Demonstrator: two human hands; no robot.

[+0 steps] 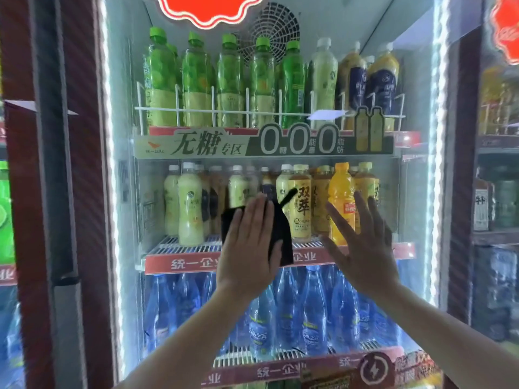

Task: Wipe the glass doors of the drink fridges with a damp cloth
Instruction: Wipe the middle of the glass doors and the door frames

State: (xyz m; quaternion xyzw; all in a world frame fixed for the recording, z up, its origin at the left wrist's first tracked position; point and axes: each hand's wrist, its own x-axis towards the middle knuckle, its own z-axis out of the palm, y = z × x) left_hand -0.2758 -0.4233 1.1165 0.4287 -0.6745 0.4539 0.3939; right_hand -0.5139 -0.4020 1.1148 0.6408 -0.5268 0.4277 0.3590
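- forearms [193,335] come in from the bottom edge, elbows cut off. what's each hand doing?
- my left hand [247,242] presses the black cloth [283,231] flat on the glass door [130,248], fingers straight, level with the middle shelf [179,247]; much of the cloth is hidden under it. my right hand [362,248] is spread, holding nothing; can't tell if it touches.

the glass door [127,192] walls off the bottles [191,209] behind it; a dark handle [56,164] stands along its left frame.

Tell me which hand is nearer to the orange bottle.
Right. The right hand spreads just in front of the orange bottle; the left hand presses the cloth, further left.
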